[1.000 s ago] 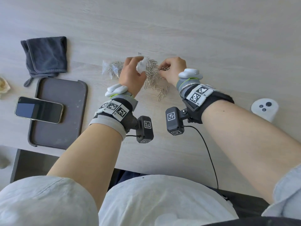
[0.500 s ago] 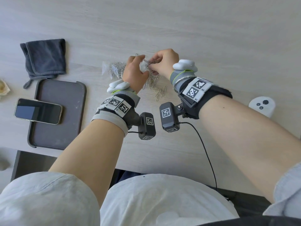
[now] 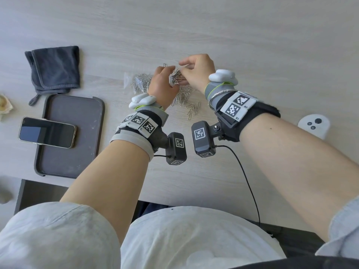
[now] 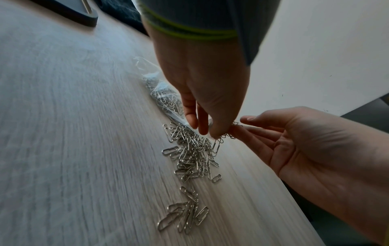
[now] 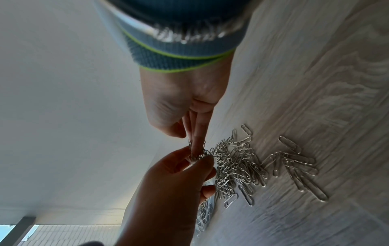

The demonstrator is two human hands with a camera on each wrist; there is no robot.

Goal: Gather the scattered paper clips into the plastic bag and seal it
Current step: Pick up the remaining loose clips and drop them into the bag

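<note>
Left hand [image 3: 162, 84]: your fingers pinch the mouth of the clear, soft plastic bag [image 3: 136, 82], raised just off the pale wooden table [image 3: 252, 35]
Right hand [image 3: 196, 69]: your fingers are nearly straight, feeding a tangled bunch of clips [image 5: 202, 152] at the mouth
Loose pile: thin silver wire paper clips [image 4: 193, 159] lie just under both your hands, more already in the bag beyond your left fingers
Handling: light, slippery, they snag together, so take small pinches
Bag: limp film, grip both lips near the seal strip
</note>
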